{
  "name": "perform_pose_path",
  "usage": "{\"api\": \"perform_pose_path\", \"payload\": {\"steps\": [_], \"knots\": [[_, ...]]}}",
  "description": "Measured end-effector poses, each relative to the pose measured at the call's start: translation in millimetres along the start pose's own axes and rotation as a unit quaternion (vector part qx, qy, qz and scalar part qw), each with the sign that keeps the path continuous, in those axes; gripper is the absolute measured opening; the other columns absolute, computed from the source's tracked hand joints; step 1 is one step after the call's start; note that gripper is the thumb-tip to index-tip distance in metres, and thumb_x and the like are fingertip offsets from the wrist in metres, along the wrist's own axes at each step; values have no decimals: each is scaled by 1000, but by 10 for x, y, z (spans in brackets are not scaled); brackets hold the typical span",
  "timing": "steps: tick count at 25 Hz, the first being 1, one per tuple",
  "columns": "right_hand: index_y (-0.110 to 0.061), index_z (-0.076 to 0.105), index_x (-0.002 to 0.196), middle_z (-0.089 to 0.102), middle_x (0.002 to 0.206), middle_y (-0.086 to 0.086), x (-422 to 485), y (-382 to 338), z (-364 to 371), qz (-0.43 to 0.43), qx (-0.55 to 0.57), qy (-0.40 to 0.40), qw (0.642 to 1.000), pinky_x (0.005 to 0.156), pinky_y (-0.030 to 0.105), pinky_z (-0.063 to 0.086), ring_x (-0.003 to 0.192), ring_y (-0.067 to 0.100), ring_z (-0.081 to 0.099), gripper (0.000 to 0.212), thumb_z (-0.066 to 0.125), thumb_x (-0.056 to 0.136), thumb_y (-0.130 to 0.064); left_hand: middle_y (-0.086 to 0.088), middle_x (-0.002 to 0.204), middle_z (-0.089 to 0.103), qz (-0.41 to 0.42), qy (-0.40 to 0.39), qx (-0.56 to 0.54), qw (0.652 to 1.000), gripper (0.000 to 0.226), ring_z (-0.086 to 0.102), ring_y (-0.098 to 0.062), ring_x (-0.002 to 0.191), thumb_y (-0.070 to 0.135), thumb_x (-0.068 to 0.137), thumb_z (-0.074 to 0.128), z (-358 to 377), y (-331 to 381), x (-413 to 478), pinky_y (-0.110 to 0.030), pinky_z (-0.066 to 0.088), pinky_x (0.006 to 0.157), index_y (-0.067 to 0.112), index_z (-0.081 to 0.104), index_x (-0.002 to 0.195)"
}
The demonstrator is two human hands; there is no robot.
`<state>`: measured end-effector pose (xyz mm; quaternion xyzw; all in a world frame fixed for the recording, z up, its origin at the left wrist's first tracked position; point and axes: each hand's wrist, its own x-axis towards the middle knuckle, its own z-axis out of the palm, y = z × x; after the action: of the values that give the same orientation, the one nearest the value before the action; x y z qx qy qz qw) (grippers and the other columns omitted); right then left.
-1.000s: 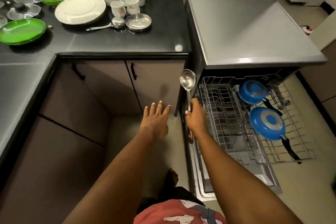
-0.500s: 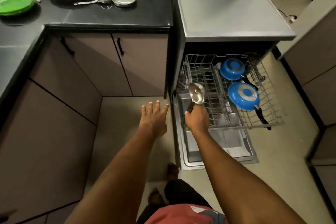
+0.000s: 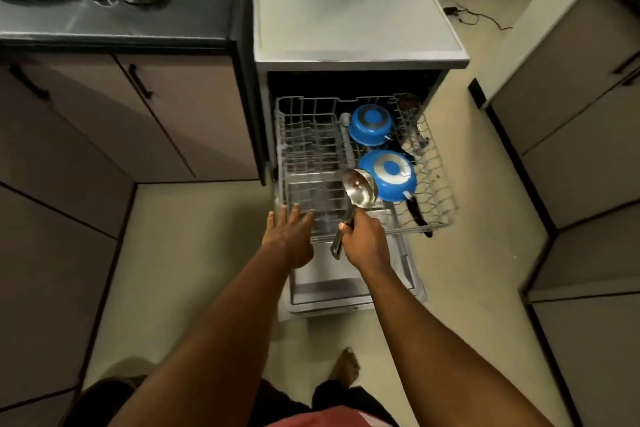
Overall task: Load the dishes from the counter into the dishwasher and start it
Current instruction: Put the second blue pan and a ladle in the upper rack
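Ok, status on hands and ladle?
Right hand grips ladle over rack. Left hand open, empty. Blue pans crowd rack's right side.

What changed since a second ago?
The right hand carried the ladle from beside the rack to above it, near the front blue pan. The open left hand moved up to the rack's front corner. Grip unchanged; both that pan and the back blue pan stayed put.
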<state>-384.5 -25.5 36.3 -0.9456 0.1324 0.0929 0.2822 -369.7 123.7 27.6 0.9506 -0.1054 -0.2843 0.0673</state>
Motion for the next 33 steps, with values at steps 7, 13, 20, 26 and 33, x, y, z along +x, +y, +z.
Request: {"api": "perform_pose_path", "payload": {"steps": [7,13,20,26,33], "knots": [[-11,62,100,67,94,10,342,856,-561,-10,23,8,1000,71,31,47,87,27,64,13,55,96,-22,-14,164,-8,17,-26,21,999,81,-10,-34,150,31,98,51,116,907,378,-54,-3,119,20,-2,157],[-11,63,94,66,86,6,740,1141,-716,-2,30,21,999,67,29,44,79,24,61,11,56,95,-19,-13,164,-9,2,-40,7,999,78,-11,-34,150,26,98,48,35,1104,933,-54,-5,118,22,-2,157],[-11,66,103,69,91,9,1437,1252,-696,24,42,27,998,70,31,44,83,25,61,14,58,95,-17,-13,164,-8,10,-75,-4,997,78,-11,-34,150,25,98,49,-115,1121,1853,-54,-5,120,19,-1,158],[-6,67,98,68,88,9,2138,1317,-817,33,66,82,994,67,28,36,76,19,53,16,58,95,-19,-13,164,-8,12,-91,3,996,74,-8,-31,151,23,100,43,-260,1031,2747,-50,-3,120,14,-3,158],[-7,68,92,66,79,5,2927,1581,-764,17,114,141,983,66,25,37,66,15,57,17,59,96,-20,-12,164,6,0,-94,20,995,74,7,-32,150,31,97,48,-74,948,3819,-48,6,122,17,7,158]]}}
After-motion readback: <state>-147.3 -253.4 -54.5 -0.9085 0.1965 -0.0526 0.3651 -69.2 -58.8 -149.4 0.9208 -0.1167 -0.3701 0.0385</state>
